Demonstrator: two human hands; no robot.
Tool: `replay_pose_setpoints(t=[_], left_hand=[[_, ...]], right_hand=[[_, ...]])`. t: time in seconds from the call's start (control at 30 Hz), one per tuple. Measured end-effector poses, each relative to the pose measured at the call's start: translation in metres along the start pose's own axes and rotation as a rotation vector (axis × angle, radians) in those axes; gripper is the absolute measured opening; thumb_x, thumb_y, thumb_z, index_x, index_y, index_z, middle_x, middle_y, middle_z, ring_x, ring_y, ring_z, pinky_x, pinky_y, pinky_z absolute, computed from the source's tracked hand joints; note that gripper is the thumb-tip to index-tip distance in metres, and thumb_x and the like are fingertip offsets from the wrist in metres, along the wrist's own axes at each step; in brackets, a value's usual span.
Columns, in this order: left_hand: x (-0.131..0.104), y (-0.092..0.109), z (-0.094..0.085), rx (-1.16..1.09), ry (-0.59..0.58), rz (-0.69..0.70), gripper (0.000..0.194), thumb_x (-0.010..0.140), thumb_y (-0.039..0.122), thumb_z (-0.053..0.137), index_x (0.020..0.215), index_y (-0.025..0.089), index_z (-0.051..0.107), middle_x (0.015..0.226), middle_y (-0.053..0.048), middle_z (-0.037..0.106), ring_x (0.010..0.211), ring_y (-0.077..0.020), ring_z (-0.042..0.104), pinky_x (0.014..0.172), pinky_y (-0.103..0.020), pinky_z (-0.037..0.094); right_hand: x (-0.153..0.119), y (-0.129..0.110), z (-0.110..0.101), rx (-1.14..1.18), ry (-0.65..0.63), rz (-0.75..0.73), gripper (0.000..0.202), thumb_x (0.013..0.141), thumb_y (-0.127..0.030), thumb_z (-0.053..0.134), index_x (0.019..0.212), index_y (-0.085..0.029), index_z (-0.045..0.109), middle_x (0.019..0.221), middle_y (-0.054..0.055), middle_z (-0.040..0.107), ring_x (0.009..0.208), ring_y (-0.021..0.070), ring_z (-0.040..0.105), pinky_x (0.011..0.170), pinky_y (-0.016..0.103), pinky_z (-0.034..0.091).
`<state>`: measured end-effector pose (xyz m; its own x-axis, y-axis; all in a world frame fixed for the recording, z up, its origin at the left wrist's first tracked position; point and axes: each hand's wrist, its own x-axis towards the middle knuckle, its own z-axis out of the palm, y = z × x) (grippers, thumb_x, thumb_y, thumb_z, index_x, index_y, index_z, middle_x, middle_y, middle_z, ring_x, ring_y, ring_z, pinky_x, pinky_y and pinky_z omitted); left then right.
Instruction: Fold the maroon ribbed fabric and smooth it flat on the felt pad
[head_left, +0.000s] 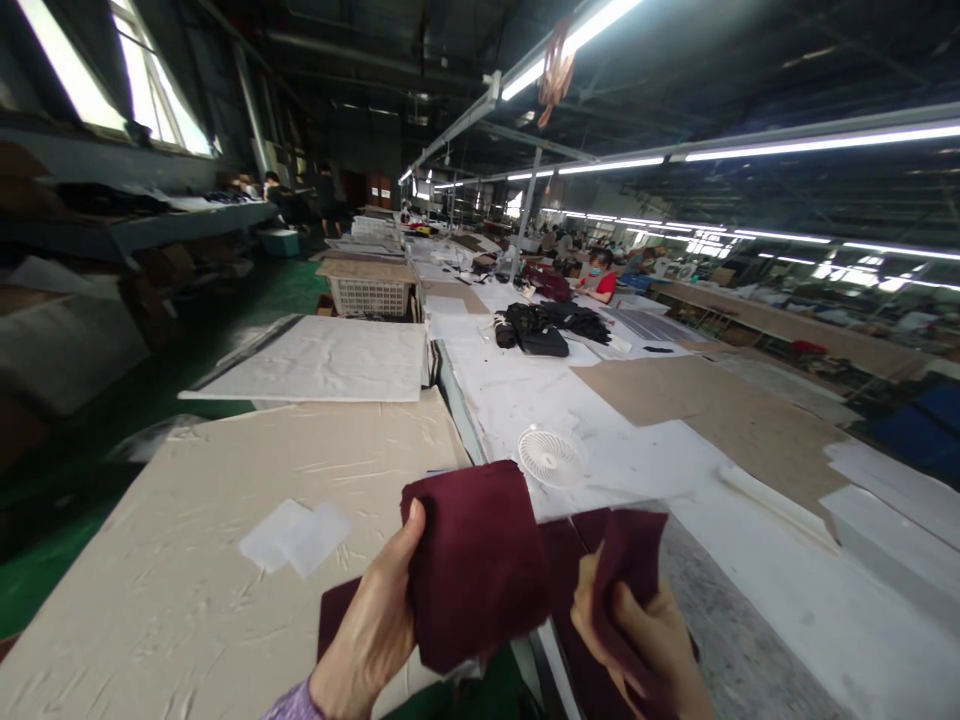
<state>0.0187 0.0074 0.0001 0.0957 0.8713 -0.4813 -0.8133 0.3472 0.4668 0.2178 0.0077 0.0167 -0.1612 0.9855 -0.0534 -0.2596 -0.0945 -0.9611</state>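
Observation:
My left hand point(379, 610) is closed on a maroon fabric piece point(480, 565), the thumb lying on its front near the left edge. The piece is raised above the gap between two tables. To the right, my right hand point(634, 625) grips a second, folded maroon fabric piece point(630, 555) between thumb and fingers. Behind that hand, more maroon fabric point(562, 560) lies on the table. Another dark maroon piece point(335, 610) shows on the beige cloth, partly hidden by my left hand and wrist.
Thin white sheets point(296, 535) lie on the beige-covered table point(187, 500) at left. A round white fan point(551, 455) and dark garments point(551, 325) are on the white table point(480, 370). Further back are a plastic crate point(369, 297) and a person in red point(600, 280).

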Motion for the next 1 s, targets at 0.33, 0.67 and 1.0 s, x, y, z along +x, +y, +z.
replay_pose_setpoints(t=[0.33,0.67,1.0], left_hand=[[-0.003,-0.013,-0.002,-0.088,-0.216,-0.069,0.065,0.081,0.054,0.056,0.13,0.012,0.052,0.114,-0.016,0.069,0.111,-0.0298,0.062,0.102,-0.041,0.045],[-0.001,-0.025,-0.024,0.08,-0.229,0.126,0.064,0.06,0.024,0.083,0.12,0.02,0.061,0.11,-0.01,0.072,0.11,-0.0301,0.062,0.103,-0.041,0.044],[-0.008,-0.025,-0.009,0.074,-0.163,0.118,0.059,0.061,0.022,0.082,0.117,0.018,0.064,0.099,-0.01,0.075,0.097,-0.029,0.068,0.093,-0.039,0.051]], right_hand=[[0.017,0.006,0.022,-0.732,-0.088,0.013,0.041,0.085,-0.05,0.054,0.072,-0.013,0.068,0.068,0.004,0.066,0.064,0.017,0.058,0.055,0.024,0.045],[0.014,0.007,0.023,-0.655,-0.073,0.06,0.042,0.085,-0.051,0.053,0.077,-0.012,0.069,0.069,0.005,0.066,0.07,0.0196,0.06,0.058,0.025,0.045],[0.012,0.013,0.024,-0.678,-0.018,0.085,0.047,0.085,-0.055,0.051,0.071,-0.012,0.065,0.067,0.006,0.065,0.064,0.0184,0.059,0.052,0.024,0.042]])
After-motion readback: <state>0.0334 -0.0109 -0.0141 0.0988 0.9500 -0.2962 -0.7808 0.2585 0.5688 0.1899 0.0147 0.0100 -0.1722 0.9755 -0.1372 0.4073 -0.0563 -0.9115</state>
